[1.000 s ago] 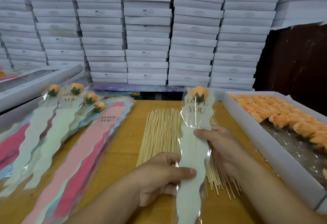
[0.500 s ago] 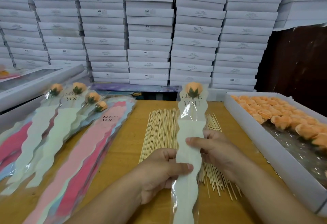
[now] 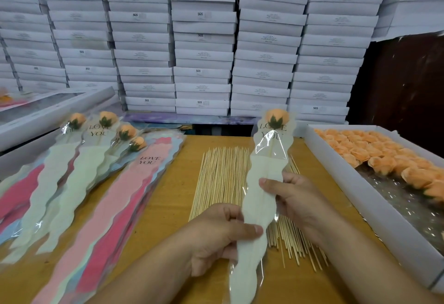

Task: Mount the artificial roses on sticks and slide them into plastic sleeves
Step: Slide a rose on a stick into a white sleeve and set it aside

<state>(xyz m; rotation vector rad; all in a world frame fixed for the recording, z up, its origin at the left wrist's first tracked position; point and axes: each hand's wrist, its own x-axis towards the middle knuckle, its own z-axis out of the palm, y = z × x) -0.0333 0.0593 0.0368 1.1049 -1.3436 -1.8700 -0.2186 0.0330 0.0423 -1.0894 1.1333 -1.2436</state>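
Observation:
I hold one plastic sleeve [image 3: 260, 198] upright over the table, pale cream with "LOVE YOU" printed near its top. An orange artificial rose [image 3: 276, 116] on a stick sits at the sleeve's top end. My left hand [image 3: 216, 234] pinches the sleeve's lower part between thumb and fingers. My right hand [image 3: 292, 198] grips its middle from the right side. Under both hands lies a spread of bare wooden sticks [image 3: 222, 179]. A white tray [image 3: 355, 183] at the right holds several loose orange roses [image 3: 389, 157].
Finished sleeved roses [image 3: 79, 159] lie fanned at the left, on a stack of empty pink and blue sleeves [image 3: 125, 198]. A long white box [image 3: 48, 114] stands at the far left. Stacked white boxes [image 3: 204, 39] wall off the back of the wooden table [image 3: 168, 198].
The sleeve with its rose has risen and moved slightly forward. My right hand slid a little lower along the sleeve; my left hand keeps its pinch near the bottom.

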